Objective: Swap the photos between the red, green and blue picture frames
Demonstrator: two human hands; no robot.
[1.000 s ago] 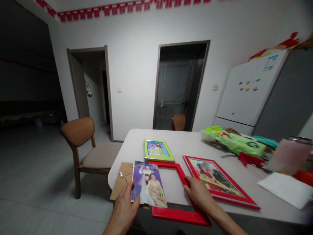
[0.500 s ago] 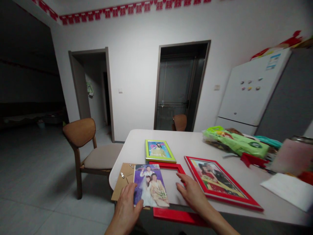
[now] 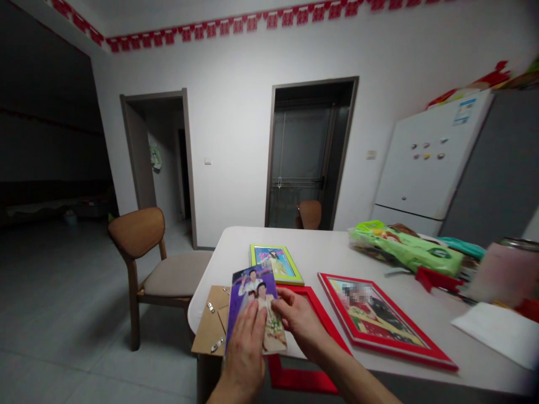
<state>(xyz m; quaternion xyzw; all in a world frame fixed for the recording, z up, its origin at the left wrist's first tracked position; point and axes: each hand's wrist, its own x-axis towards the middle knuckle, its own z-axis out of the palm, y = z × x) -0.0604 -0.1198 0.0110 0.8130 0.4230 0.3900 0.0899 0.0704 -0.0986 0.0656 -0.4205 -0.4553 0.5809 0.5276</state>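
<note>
A wedding photo [image 3: 251,279] with a purple background is raised off the table and slightly tilted. My left hand [image 3: 245,348] lies across the front of its lower part, fingers together, covering some of the print. At the right edge, my right hand [image 3: 297,317] pinches the photo between thumb and fingers. Behind the photo on the left lies a brown backing board [image 3: 210,314] with metal clips. An open red picture frame [image 3: 326,314] lies under my hands, its near side jutting past the table edge. Part of it is hidden by the photo and hands.
A green-framed picture [image 3: 288,275] lies just beyond the photo. To the right rests a red-framed picture [image 3: 385,320]. Farther right are a green plastic package [image 3: 421,249], white paper [image 3: 497,331] and a pinkish jar [image 3: 501,275]. A wooden chair [image 3: 138,235] stands left of the table [image 3: 328,247].
The photo has come up off the table and tilted. My left hand has slid over its front. My right hand has moved left from the open frame to the photo's right edge.
</note>
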